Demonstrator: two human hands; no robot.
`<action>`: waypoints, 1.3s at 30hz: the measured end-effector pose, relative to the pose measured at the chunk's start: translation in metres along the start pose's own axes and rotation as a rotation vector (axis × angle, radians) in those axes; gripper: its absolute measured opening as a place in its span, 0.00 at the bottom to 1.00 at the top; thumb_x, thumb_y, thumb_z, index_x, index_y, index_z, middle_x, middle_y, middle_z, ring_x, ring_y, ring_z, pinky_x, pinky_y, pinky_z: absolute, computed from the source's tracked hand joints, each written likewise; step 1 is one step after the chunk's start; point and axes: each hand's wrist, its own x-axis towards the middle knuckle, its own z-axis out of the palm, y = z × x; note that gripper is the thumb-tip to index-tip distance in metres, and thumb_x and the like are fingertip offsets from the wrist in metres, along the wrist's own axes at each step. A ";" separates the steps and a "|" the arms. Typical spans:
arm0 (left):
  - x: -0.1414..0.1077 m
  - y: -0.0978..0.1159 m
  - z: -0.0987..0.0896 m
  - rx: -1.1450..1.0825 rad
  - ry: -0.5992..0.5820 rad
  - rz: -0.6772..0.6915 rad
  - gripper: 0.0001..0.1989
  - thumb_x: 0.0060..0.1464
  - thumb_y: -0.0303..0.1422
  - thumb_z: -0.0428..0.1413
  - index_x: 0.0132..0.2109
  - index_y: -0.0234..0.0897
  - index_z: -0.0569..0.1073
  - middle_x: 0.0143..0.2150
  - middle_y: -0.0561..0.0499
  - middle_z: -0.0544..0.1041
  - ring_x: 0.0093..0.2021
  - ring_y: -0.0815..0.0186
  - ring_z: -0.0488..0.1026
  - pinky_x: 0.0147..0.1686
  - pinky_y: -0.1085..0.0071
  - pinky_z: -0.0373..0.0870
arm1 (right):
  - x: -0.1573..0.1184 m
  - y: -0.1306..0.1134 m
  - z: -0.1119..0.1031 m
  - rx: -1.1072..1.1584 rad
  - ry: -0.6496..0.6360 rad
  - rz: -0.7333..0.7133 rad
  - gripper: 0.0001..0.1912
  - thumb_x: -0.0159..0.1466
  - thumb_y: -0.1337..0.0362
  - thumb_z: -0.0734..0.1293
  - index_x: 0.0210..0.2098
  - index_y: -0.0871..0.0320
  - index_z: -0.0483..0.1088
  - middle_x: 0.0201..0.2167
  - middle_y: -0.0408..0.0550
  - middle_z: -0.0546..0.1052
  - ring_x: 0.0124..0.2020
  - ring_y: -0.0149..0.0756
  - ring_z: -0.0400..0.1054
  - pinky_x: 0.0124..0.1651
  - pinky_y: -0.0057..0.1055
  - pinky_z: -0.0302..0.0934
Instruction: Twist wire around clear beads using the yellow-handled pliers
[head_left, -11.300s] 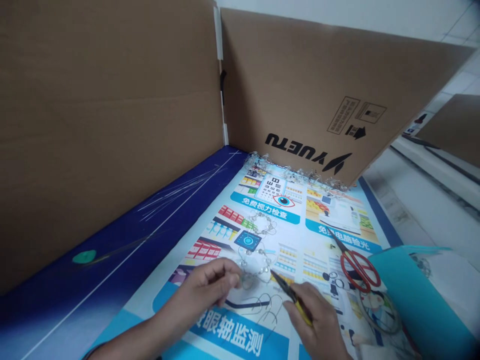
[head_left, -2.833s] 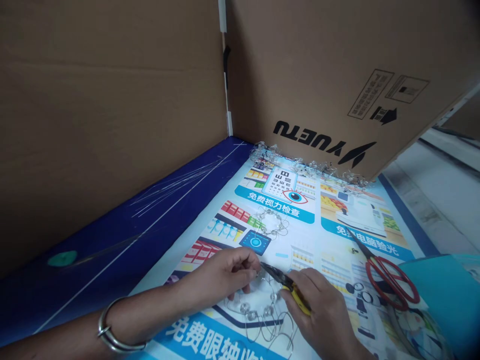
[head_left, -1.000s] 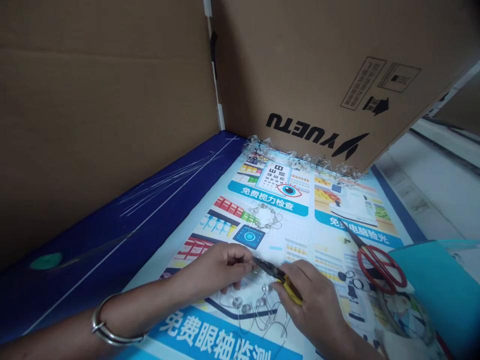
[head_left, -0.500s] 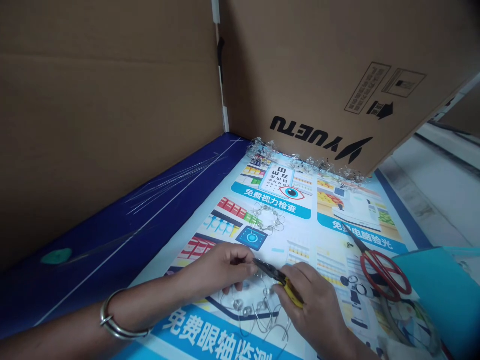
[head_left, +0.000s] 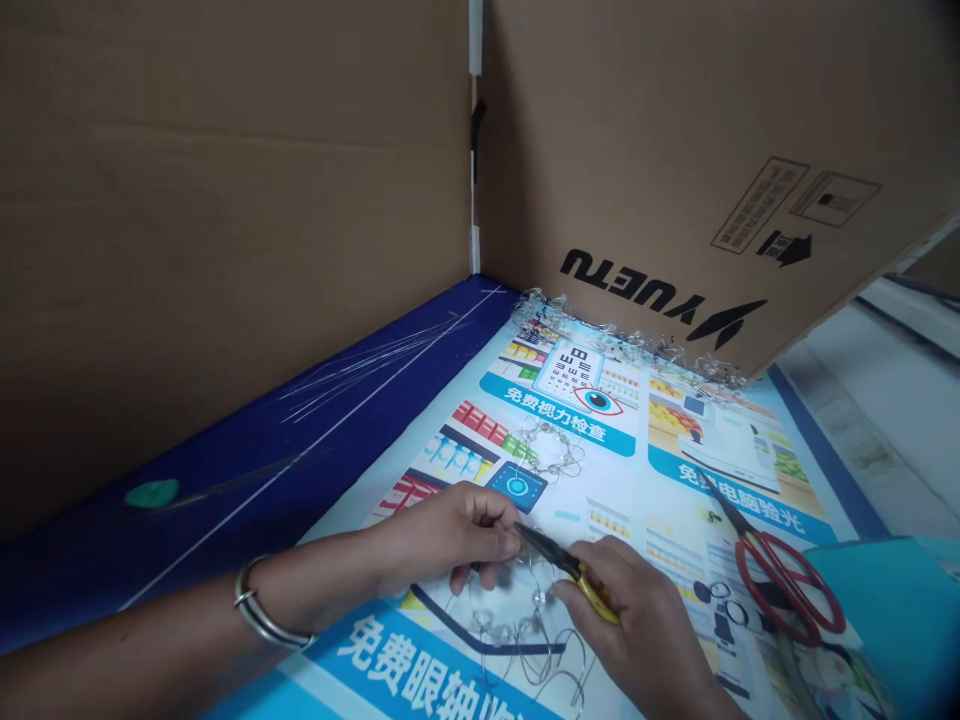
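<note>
My right hand [head_left: 630, 600] is wrapped round pliers [head_left: 566, 562] with yellow handles and dark pointed jaws. The jaw tips reach the fingertips of my left hand [head_left: 469, 535], which pinch part of a ring of wire and clear beads [head_left: 506, 630]. Loose wire ends [head_left: 562, 665] curl out below it. Whether the jaws grip the wire is too small to tell. Just beyond my hands lies another wire-and-bead ring [head_left: 551, 448] on the printed sheet [head_left: 570, 495].
Scissors with red handles [head_left: 787, 585] lie to the right, near a light-blue sheet [head_left: 892, 600]. More beaded wire pieces [head_left: 637, 345] line the foot of the cardboard wall [head_left: 637, 140]. Straight wires [head_left: 367, 362] and a green lump [head_left: 152, 493] rest on the blue strip at left.
The whole view has shifted, so the scene appears slightly right and lower. The pliers' tips stay at my left fingertips; my grips look the same.
</note>
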 end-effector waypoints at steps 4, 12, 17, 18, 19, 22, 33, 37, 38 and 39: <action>-0.001 0.001 -0.003 -0.016 -0.035 0.003 0.12 0.48 0.40 0.57 0.31 0.34 0.70 0.20 0.57 0.70 0.19 0.73 0.65 0.16 0.78 0.59 | 0.002 -0.003 0.000 -0.041 0.021 -0.030 0.10 0.60 0.59 0.62 0.39 0.54 0.68 0.29 0.46 0.71 0.30 0.36 0.67 0.31 0.29 0.62; -0.001 0.000 -0.005 -0.049 -0.032 0.014 0.13 0.47 0.40 0.58 0.30 0.34 0.69 0.21 0.56 0.71 0.20 0.73 0.66 0.15 0.79 0.60 | 0.003 -0.006 -0.001 -0.104 0.022 -0.070 0.10 0.60 0.58 0.62 0.39 0.54 0.67 0.30 0.47 0.71 0.31 0.37 0.68 0.31 0.29 0.64; -0.002 0.000 -0.006 -0.043 0.016 0.017 0.13 0.46 0.41 0.58 0.30 0.34 0.69 0.20 0.56 0.69 0.18 0.74 0.62 0.15 0.78 0.60 | 0.001 -0.003 -0.005 -0.173 0.085 -0.096 0.12 0.60 0.57 0.62 0.40 0.55 0.67 0.33 0.48 0.72 0.32 0.37 0.69 0.33 0.31 0.66; -0.002 0.000 -0.006 -0.050 0.018 0.027 0.13 0.46 0.41 0.58 0.30 0.34 0.69 0.20 0.56 0.69 0.20 0.73 0.63 0.16 0.78 0.60 | 0.001 -0.002 -0.007 -0.192 0.105 -0.101 0.12 0.60 0.57 0.62 0.40 0.55 0.68 0.33 0.49 0.73 0.33 0.37 0.69 0.33 0.31 0.66; -0.003 0.000 -0.006 -0.057 0.020 0.036 0.13 0.47 0.41 0.58 0.30 0.34 0.69 0.21 0.56 0.69 0.20 0.73 0.64 0.16 0.78 0.61 | 0.000 0.000 -0.009 -0.211 0.130 -0.114 0.12 0.60 0.57 0.62 0.40 0.56 0.68 0.34 0.49 0.73 0.33 0.38 0.70 0.34 0.32 0.66; -0.003 -0.001 -0.006 -0.067 0.020 0.056 0.13 0.48 0.41 0.57 0.32 0.34 0.69 0.22 0.56 0.69 0.21 0.73 0.64 0.17 0.78 0.61 | -0.005 0.003 -0.017 -0.269 0.208 -0.194 0.12 0.60 0.59 0.63 0.41 0.58 0.67 0.34 0.51 0.73 0.34 0.38 0.70 0.35 0.32 0.67; -0.005 -0.005 0.002 0.036 0.059 0.087 0.11 0.52 0.40 0.53 0.34 0.36 0.68 0.25 0.54 0.71 0.25 0.71 0.67 0.19 0.78 0.62 | -0.009 -0.002 -0.024 -0.528 0.101 -0.381 0.11 0.58 0.60 0.63 0.40 0.57 0.68 0.28 0.49 0.72 0.29 0.38 0.68 0.31 0.34 0.64; -0.005 -0.005 0.005 0.112 0.076 0.113 0.08 0.54 0.37 0.50 0.34 0.37 0.67 0.26 0.54 0.71 0.26 0.71 0.67 0.20 0.78 0.61 | -0.011 -0.002 -0.023 -0.567 0.097 -0.376 0.11 0.58 0.61 0.63 0.40 0.57 0.68 0.28 0.49 0.72 0.28 0.39 0.67 0.28 0.33 0.61; -0.005 -0.006 0.005 0.131 0.079 0.123 0.08 0.54 0.37 0.49 0.34 0.37 0.68 0.27 0.54 0.71 0.27 0.71 0.67 0.20 0.79 0.62 | -0.011 -0.002 -0.023 -0.573 0.098 -0.378 0.11 0.59 0.61 0.63 0.40 0.57 0.68 0.28 0.49 0.72 0.28 0.39 0.67 0.28 0.33 0.61; -0.005 -0.006 0.005 0.150 0.082 0.133 0.08 0.54 0.36 0.49 0.34 0.37 0.68 0.27 0.53 0.71 0.27 0.71 0.67 0.21 0.79 0.62 | -0.011 -0.002 -0.023 -0.577 0.098 -0.380 0.11 0.59 0.61 0.63 0.40 0.58 0.68 0.28 0.49 0.71 0.28 0.38 0.67 0.28 0.33 0.60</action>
